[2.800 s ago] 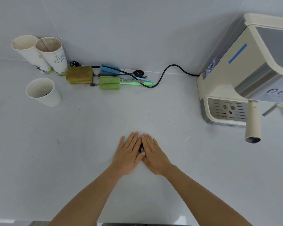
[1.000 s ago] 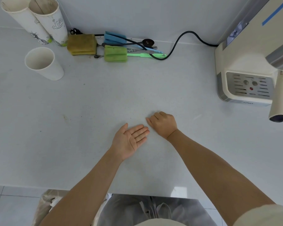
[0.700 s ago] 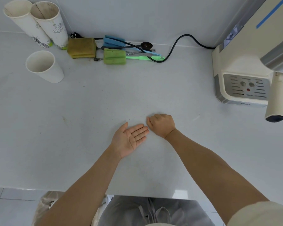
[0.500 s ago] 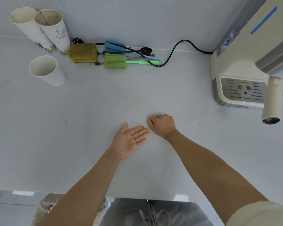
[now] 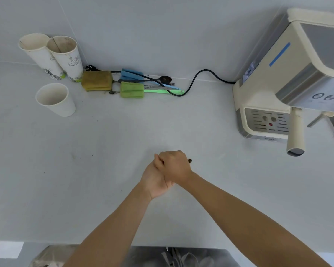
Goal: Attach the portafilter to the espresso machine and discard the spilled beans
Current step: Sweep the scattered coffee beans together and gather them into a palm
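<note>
My right hand (image 5: 175, 166) is closed in a fist and rests on the upturned palm of my left hand (image 5: 154, 180), above the middle of the white counter (image 5: 104, 170). One dark coffee bean (image 5: 190, 161) shows at the fist's right edge; anything else inside the fist is hidden. The cream espresso machine (image 5: 289, 78) stands at the right. The portafilter is locked in under its head, and its cream handle (image 5: 296, 132) points toward me above the drip tray (image 5: 266, 122).
Three paper cups (image 5: 54, 99) stand at the back left. Sponges (image 5: 96, 80), brushes and a black power cord (image 5: 197, 78) lie along the wall. A steam wand (image 5: 316, 118) sticks out at the right. A bag-lined bin (image 5: 46, 257) sits below the counter's front edge.
My right fist has moved left onto the open left palm; half a second ago the hands lay side by side. The view has tilted up, and a bean now shows beside the fist.
</note>
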